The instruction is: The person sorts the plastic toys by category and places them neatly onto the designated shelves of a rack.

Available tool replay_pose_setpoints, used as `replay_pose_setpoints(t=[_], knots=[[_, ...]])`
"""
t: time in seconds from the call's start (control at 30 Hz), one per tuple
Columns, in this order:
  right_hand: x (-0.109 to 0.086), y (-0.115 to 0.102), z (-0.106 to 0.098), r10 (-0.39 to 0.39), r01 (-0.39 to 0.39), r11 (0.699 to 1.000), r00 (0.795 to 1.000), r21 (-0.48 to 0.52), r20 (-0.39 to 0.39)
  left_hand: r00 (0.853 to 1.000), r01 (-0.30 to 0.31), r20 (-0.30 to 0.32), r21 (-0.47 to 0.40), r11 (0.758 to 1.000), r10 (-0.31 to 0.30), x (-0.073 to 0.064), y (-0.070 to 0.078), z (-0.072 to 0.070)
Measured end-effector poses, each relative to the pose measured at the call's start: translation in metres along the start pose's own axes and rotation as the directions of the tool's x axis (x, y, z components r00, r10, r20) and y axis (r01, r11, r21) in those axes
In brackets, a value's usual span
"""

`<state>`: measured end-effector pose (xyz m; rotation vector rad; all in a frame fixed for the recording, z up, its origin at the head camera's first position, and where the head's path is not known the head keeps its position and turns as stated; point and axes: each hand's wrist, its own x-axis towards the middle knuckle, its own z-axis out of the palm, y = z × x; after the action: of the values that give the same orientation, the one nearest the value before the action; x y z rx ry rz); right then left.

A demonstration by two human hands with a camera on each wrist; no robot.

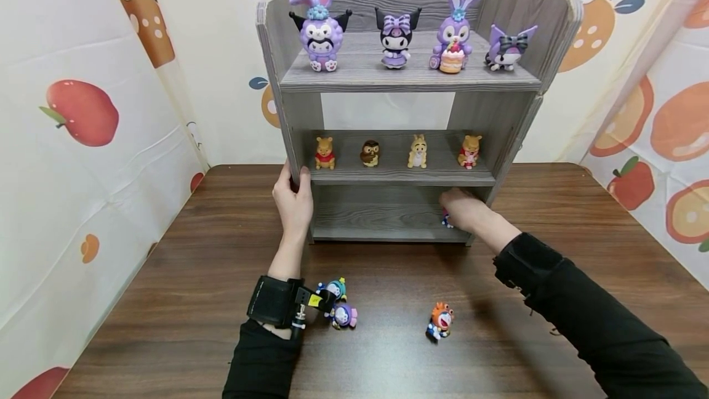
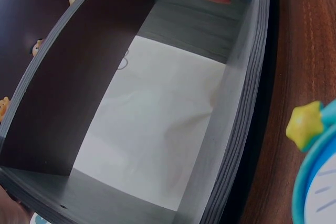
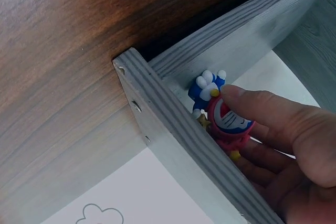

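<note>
My right hand reaches into the right end of the bottom compartment of a grey wood-grain shelf. Between thumb and fingers it pinches a small blue-and-white Doraemon-like figurine with a red hood. In the right wrist view the figurine's feet are at the compartment's floor board, close beside the side panel. My left hand grips the shelf's left side panel low down, thumb in front; its other fingers are partly hidden.
Four animal figurines, among them a bear, line the middle level; several purple or black figurines, including a rabbit, stand on top. On the table lie an orange-hooded figurine, a purple one and a teal one, near my left wrist.
</note>
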<state>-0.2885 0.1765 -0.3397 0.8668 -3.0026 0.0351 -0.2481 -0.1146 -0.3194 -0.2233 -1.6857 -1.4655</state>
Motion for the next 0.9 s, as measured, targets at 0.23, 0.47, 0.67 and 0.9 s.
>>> replay_pose_setpoints(t=[0.23,0.47,0.67,0.9], knots=[[0.000,-0.001,-0.001,0.017,-0.017,1.000,1.000,0.007,0.003,1.000,0.007,-0.001,-0.002,1.000,-0.007,-0.001,0.000,0.000],[0.001,-0.001,-0.002,0.019,-0.019,1.000,1.000,0.015,0.016,1.000,0.000,0.000,0.001,1.000,0.000,0.000,0.000,0.000],[-0.006,-0.003,-0.003,0.018,-0.018,1.000,0.999,-0.010,-0.032,1.000,0.006,-0.005,0.002,1.000,-0.006,-0.001,0.003,0.001],[-0.021,-0.013,-0.012,-0.016,-0.006,0.995,0.976,-0.100,-0.218,1.000,0.006,-0.006,0.002,1.000,-0.006,-0.002,0.002,0.000]])
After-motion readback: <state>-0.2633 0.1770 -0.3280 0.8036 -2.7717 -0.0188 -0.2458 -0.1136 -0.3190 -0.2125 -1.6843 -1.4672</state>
